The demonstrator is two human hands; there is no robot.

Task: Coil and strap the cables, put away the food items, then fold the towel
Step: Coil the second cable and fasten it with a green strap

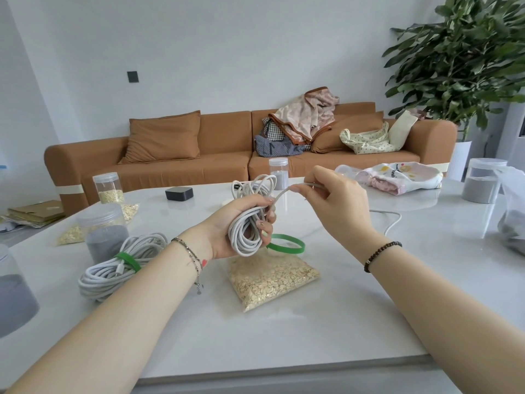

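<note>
My left hand grips a coil of white cable held above the white table. My right hand pinches the loose strand of that cable just right of the coil; the rest of the cable trails over the table behind it. A green strap lies looped under the coil. To the left lies a second white cable coil bound with a green strap. A bag of oats lies in front. A patterned towel sits crumpled at the back right.
Clear jars with grey powder and one with oats stand around the table. Smaller oat bags lie left. A black box sits at the back. A plastic bag is at the right edge.
</note>
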